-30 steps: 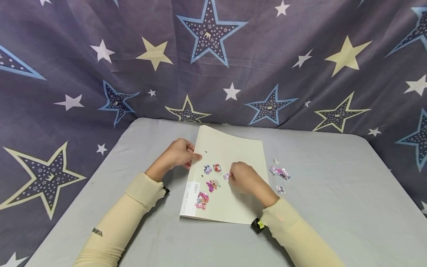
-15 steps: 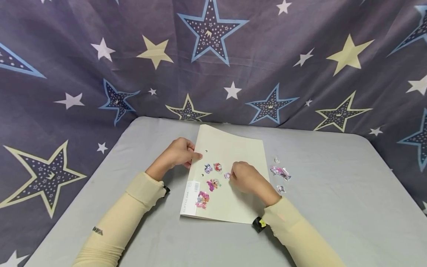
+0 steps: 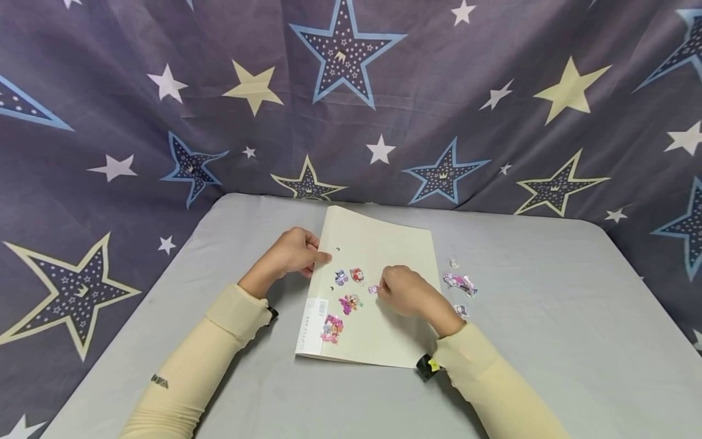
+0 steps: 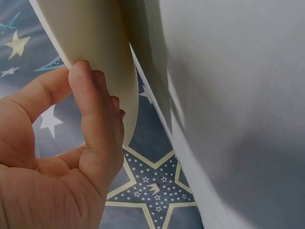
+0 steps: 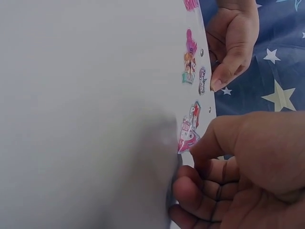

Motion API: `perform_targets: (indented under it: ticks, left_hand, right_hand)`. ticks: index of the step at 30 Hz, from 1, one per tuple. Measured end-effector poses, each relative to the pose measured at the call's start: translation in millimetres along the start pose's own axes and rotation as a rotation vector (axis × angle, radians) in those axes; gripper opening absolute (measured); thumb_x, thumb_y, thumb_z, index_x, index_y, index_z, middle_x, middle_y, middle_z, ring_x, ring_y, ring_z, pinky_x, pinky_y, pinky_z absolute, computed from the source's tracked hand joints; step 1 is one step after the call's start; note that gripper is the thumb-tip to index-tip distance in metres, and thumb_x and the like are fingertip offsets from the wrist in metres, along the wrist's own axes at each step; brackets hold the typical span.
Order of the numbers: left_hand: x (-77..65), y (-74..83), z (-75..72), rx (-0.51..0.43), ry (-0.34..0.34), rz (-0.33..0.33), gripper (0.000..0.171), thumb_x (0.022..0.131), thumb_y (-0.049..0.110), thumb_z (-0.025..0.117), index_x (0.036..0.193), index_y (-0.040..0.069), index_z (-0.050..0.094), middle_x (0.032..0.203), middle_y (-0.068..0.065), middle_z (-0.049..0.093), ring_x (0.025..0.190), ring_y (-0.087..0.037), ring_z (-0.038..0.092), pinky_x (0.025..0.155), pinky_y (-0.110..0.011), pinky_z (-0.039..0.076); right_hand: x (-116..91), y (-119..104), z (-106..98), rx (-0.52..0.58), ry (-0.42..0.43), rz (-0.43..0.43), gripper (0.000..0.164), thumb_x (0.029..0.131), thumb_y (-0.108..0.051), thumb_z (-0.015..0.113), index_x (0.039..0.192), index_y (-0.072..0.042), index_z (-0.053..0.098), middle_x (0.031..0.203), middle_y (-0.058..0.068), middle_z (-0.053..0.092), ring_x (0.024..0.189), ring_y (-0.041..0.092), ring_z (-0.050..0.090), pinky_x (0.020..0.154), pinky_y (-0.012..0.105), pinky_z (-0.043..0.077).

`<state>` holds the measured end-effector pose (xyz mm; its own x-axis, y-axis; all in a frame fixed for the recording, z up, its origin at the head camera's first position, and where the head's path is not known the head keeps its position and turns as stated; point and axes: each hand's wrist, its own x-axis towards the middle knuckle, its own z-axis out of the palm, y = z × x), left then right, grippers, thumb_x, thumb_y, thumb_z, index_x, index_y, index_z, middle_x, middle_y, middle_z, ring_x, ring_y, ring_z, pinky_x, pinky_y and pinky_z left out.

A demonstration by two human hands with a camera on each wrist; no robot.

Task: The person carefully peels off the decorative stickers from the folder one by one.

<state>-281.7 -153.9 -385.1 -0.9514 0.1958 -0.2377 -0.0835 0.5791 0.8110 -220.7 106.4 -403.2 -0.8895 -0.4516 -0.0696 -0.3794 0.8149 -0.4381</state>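
Observation:
A cream clip file point(image 3: 395, 244) lies slightly turned on the grey table. My left hand point(image 3: 293, 251) pinches its left edge between thumb and fingers; in the left wrist view the cover point(image 4: 102, 52) bends up where the fingertips grip. Over the middle of the cover, my right hand point(image 3: 406, 291) pinches a small pink-and-white character sticker point(image 5: 188, 139) at its edge, close to the surface. To its left on the cover are a purple sticker point(image 3: 341, 277), a red one point(image 3: 357, 275), a magenta one point(image 3: 348, 303) and a larger pink one point(image 3: 332, 329).
Right of the file, on the table, lie a long purple-pink sticker point(image 3: 460, 284), a tiny pale one point(image 3: 454, 264) and a small dark one point(image 3: 460, 311). A white label point(image 3: 310, 329) covers the file's lower left corner. Behind the table hangs a star-patterned curtain point(image 3: 351, 122).

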Motion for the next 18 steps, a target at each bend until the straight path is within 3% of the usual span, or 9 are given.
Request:
perform_targets:
  ticks: [8,18]
  left_hand:
    - [-0.7,0.2,-0.5,-0.014,-0.004,0.002,0.030,0.089,0.014,0.080,0.106,-0.005,0.064,0.084,-0.014,0.070,0.063,-0.020,0.071,0.058,-0.035,0.063]
    - [-1.2,1.1,-0.7,-0.017,-0.007,0.001,0.030,0.090,0.014,0.079,0.106,-0.005,0.064,0.085,-0.013,0.070,0.064,-0.020,0.072,0.058,-0.035,0.063]
  right_hand:
    - [-1,1,-7,0.035,-0.018,-0.005,0.011,0.097,-0.008,0.059,0.086,-0.006,0.062,0.080,0.002,0.058,0.069,0.017,0.052,0.062,0.029,0.047]
    - [-4,3,-17,0.041,-0.010,-0.026,0.012,0.096,-0.006,0.059,0.085,-0.006,0.063,0.077,0.002,0.058,0.068,0.015,0.051,0.060,0.028,0.045]
